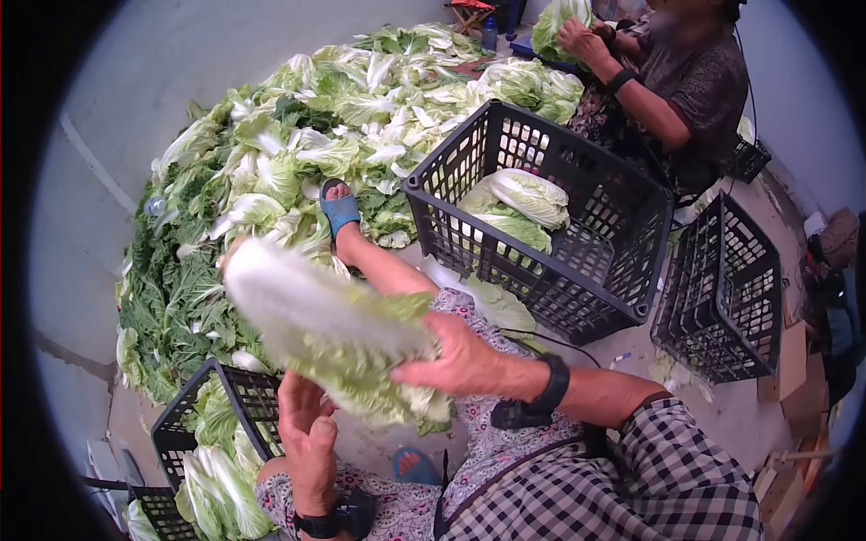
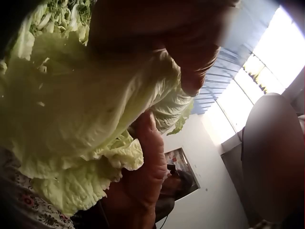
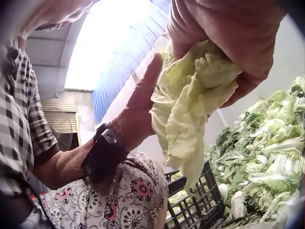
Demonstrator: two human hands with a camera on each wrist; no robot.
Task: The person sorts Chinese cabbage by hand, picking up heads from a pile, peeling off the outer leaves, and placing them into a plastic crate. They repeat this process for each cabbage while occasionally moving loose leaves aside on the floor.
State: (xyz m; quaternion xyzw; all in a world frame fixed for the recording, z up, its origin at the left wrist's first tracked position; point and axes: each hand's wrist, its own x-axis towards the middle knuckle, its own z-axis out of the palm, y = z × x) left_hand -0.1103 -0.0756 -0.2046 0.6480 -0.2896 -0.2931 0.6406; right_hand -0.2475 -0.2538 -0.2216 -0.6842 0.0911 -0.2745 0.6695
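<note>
A napa cabbage (image 1: 316, 311) lies slantwise in front of the person, its white base up to the left and slightly blurred. My right hand (image 1: 465, 353) grips its leafy end, thumb on the near side. Below the head, my left hand (image 1: 308, 442) is close to its underside with fingers fairly straight and thumb apart. In the right wrist view, pale leaves (image 3: 190, 100) hang from the right hand (image 3: 233, 38), with the left hand (image 3: 138, 107) behind them. The leaves (image 2: 95, 105) fill much of the left wrist view.
A big heap of cabbage leaves (image 1: 298, 153) spreads along the wall. A black crate (image 1: 577, 279) holds several cabbages; another crate (image 1: 248, 410) with cabbages stands at the left knee. A further crate (image 1: 722, 298) stands at right. Another person (image 1: 686, 99) handles a cabbage (image 1: 552, 32) beyond.
</note>
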